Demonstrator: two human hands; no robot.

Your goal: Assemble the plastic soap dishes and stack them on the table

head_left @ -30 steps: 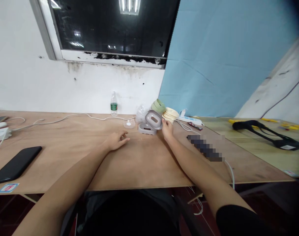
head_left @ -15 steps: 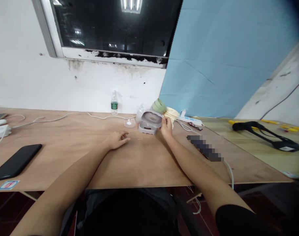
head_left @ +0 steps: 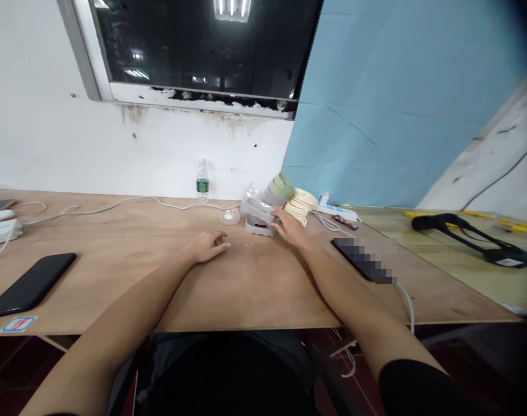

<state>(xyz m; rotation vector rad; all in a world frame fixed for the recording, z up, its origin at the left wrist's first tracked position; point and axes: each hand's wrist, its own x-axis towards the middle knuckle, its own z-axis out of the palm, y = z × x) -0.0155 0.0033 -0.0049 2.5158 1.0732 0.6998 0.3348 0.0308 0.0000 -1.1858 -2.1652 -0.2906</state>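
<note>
A grey plastic container piece (head_left: 260,208) with rounded corners is at the back of the table. A matching grey base (head_left: 259,226), with a dark slot in its front, is under it. My right hand (head_left: 289,226) has its fingers on the upper piece's right edge, thumb lower beside the base. Whether the two pieces touch is hard to make out. My left hand (head_left: 209,245) rests on the table with fingers loosely spread, nothing in it. A small clear lid-like item (head_left: 229,216) lies just beyond the left hand.
Behind the grey pieces stand stacked green cups (head_left: 279,186) and stacked cream cups (head_left: 301,203). A plastic bottle (head_left: 202,182) stands near the wall. Phones lie at the left (head_left: 32,284) and right (head_left: 361,260). A power strip (head_left: 339,212) and white cables run along the back.
The upper grey piece was tilted up, its oval hollow facing me; now it has swung down flatter over the base. My right hand has turned palm-down. My left hand stayed put.
</note>
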